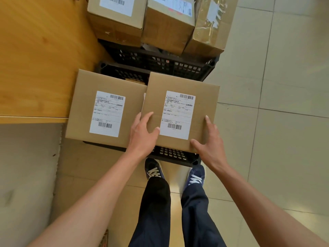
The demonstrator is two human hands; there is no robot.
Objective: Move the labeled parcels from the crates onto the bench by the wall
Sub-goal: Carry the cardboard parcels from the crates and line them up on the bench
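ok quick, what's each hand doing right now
Left hand: open, fingers spread on the left edge of the right-hand labeled parcel.
Right hand: open, fingers spread on the same parcel's near right corner.

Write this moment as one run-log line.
stage: reaching | left hand: fingers on right parcel | right hand: spread at its right edge | left parcel: on crate | bench: bare
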